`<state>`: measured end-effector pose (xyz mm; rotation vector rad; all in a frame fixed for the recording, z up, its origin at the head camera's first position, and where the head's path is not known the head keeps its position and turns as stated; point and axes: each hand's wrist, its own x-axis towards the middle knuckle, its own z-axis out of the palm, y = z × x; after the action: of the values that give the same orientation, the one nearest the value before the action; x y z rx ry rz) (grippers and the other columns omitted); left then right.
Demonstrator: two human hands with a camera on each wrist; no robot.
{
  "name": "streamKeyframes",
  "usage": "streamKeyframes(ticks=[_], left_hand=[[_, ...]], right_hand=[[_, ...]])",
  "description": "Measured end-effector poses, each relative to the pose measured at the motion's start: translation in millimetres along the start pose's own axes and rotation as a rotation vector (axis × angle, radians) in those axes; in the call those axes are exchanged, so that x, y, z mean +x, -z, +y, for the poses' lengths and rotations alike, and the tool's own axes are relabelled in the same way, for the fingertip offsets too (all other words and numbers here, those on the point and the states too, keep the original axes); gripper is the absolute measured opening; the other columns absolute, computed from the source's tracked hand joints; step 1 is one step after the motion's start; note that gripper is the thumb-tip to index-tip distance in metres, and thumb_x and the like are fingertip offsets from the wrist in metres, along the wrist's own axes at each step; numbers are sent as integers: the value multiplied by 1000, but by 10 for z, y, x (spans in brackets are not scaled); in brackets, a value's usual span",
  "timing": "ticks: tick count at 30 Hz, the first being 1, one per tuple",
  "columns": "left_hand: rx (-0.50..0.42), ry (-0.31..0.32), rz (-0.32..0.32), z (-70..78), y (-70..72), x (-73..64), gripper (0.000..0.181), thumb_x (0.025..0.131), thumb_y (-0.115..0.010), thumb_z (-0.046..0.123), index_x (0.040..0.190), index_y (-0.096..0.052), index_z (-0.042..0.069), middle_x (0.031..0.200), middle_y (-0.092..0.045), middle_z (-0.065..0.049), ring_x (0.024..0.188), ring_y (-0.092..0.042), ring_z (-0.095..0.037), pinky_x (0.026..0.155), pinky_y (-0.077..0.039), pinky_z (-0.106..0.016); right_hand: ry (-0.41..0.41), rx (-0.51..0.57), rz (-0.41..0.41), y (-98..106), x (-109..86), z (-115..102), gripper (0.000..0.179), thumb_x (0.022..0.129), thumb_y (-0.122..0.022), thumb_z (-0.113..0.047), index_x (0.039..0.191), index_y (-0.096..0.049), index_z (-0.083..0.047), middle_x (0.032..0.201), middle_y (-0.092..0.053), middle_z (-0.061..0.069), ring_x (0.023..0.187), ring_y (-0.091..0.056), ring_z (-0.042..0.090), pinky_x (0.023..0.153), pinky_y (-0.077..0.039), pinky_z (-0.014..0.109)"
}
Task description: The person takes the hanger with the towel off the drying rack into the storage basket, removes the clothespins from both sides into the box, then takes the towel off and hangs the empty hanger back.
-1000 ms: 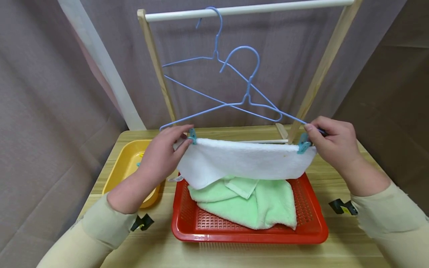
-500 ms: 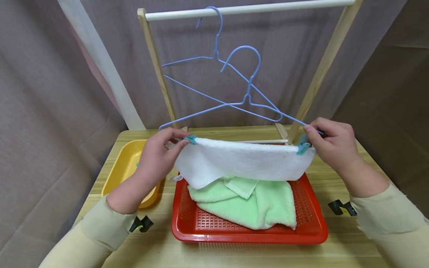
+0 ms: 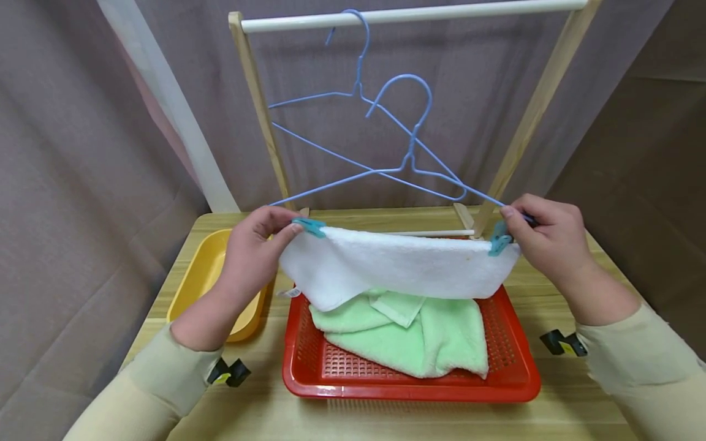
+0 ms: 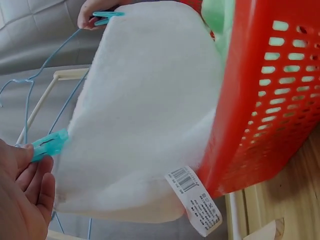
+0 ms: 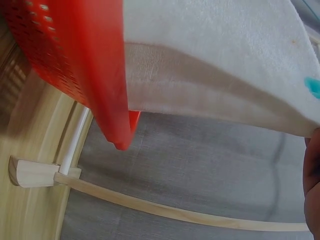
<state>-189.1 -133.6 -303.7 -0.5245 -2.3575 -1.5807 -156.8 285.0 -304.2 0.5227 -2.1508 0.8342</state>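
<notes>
A white towel (image 3: 397,260) hangs folded over the lower part of a blue wire hanger (image 3: 353,179), held up above the red basket. At its left end my left hand (image 3: 250,251) pinches a teal clothespin (image 3: 310,227) between thumb and fingers. The left wrist view shows that clothespin (image 4: 50,145) lying flat against the towel's edge. My right hand (image 3: 551,236) grips the hanger's right end, and another teal clothespin (image 3: 499,240) clips the towel close to its thumb. A printed label (image 4: 195,200) dangles from the towel. The hanger's lower bar is hidden.
Below the towel, the red basket (image 3: 410,392) holds a crumpled green towel (image 3: 402,343). A yellow tray (image 3: 193,282) stands at the left. Behind, a second blue hanger (image 3: 358,67) hangs on the white rod (image 3: 469,11) of a wooden rack, in front of a curtain.
My left hand has shifted a little left. The clothespin in it has turned from upright to nearly level, and the towel's left end shifted slightly left. The right hand has barely moved.
</notes>
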Motion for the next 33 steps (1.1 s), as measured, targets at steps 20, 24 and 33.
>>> streamKeyframes(ticks=[20,24,33], left_hand=[[-91,57,38,-5,318,-87,45,97,-65,16,141,-55,12,126,-64,-7,110,-63,-11,91,-50,-19],[-41,58,52,-39,357,-84,42,97,-65,18,138,-57,10,125,-65,-7,108,-63,-11,87,-52,-18],[190,36,21,-125,508,-50,39,93,-72,27,129,-64,15,121,-65,2,104,-65,-13,84,-53,-18]], right_hand=[[-25,-6,37,36,0,31,16,87,-66,1,71,-66,-1,63,-51,-18,55,-38,-4,52,-30,13],[-34,1,33,40,-8,47,16,87,-66,2,71,-66,-1,64,-52,-19,55,-38,-4,52,-32,12],[-37,-27,39,89,-4,61,15,86,-66,3,71,-65,0,64,-51,-19,56,-38,-4,53,-32,10]])
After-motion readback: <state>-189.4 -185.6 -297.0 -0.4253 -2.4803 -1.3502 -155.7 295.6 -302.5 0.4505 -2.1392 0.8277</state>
